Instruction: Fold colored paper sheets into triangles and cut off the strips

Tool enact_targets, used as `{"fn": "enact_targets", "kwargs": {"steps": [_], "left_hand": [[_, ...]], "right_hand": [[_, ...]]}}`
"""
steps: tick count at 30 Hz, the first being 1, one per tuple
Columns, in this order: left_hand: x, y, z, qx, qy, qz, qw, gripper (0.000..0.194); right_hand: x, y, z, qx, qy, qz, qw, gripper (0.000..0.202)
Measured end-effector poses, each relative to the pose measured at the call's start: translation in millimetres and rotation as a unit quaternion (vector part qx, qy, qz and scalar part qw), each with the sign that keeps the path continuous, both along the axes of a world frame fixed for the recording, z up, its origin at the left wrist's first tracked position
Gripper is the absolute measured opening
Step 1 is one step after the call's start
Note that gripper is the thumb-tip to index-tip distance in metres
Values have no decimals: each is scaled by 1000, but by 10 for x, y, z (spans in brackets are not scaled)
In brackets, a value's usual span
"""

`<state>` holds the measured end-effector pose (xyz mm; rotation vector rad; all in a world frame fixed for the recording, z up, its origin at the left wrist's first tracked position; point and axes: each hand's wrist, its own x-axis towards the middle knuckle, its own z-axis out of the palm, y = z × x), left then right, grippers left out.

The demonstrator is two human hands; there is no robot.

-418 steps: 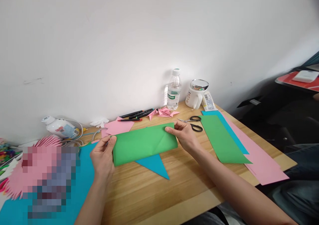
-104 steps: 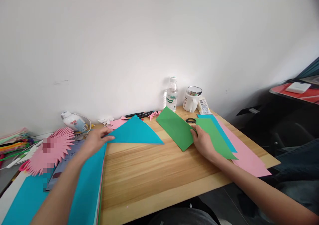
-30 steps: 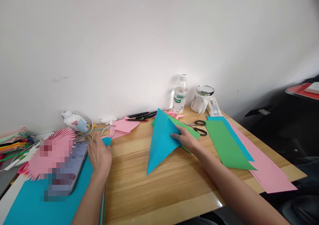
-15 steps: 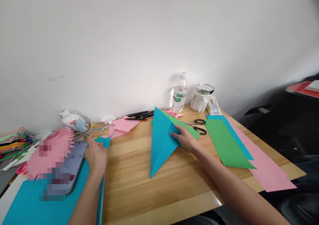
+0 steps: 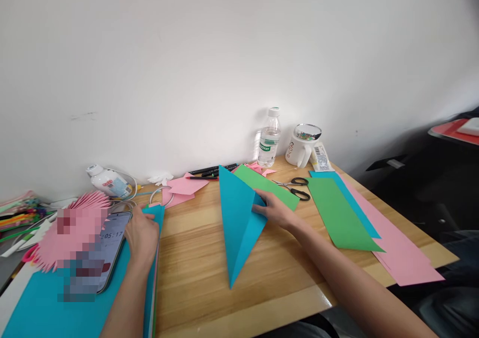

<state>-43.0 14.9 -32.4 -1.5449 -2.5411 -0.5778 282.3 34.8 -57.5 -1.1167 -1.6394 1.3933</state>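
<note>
A folded blue sheet of paper (image 5: pixel 235 213) stands tilted over the table, its creased point toward me. My right hand (image 5: pixel 271 208) grips its right edge, thumb on the near face and the other fingers partly hidden. At the left, my left hand (image 5: pixel 142 231) rests at the far right corner of a stack of coloured paper (image 5: pixel 112 303) with blue on top. Its fingers are curled and closed, and what they pinch, if anything, is hidden. Beside that hand lies a phone (image 5: pixel 114 246) showing a timer. Behind the folded sheet lies a green sheet (image 5: pixel 275 186).
Scissors (image 5: pixel 295 188) lie near green strips (image 5: pixel 340 218) and pink strips (image 5: pixel 407 258) at the right. A water bottle (image 5: pixel 269 138) and a mug (image 5: pixel 301 148) stand by the wall. A pleated pink paper piece (image 5: pixel 90 213) partly covers the phone. Pens (image 5: pixel 213 171) lie at the back.
The folded blue sheet has shifted slightly left and toward me in my right hand, and its crease has turned more into view. My left hand stays at the stack's corner.
</note>
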Motion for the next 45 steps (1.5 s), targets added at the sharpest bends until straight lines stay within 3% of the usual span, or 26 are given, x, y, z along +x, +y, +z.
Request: {"fn": "enact_targets", "kwargs": {"steps": [3,7,10,12,14,17,20,21,26,36,41,45], "left_hand": [[-2,3,-34,-3,19,-26,999,35],[65,-15,-77,-17,107,-84,991,47],[104,-32,-94,-33,129,-80,988,43],[126,-41,-104,-34,138,-75,987,38],[148,-48,-116,-28,148,-73,986,36],[172,-47,-131,-14,149,-82,985,36],[183,-32,-145,10,122,-103,987,35],[187,-27,-151,22,108,-116,987,35],[250,-12,-206,57,8,-198,978,33],[456,-59,-293,-27,-54,-363,930,27],[571,-140,-238,-59,4,-456,888,32],[727,-195,-204,-99,115,-452,879,34]], "right_hand": [[-15,-31,31,28,-21,-5,999,48],[-41,-69,77,46,-45,-41,997,57],[-55,-63,57,92,-65,-22,993,43],[-40,-37,13,147,-117,-73,979,32],[4,0,-39,195,-189,-173,947,27],[97,48,-94,224,-339,-285,868,34],[151,66,-108,190,-482,-300,801,50],[155,68,-108,171,-507,-294,792,51],[137,86,-127,132,-524,-272,796,37],[146,103,-167,150,-490,-251,821,30],[102,101,-204,169,-459,-230,842,37],[71,110,-258,190,-423,-232,855,31]]}}
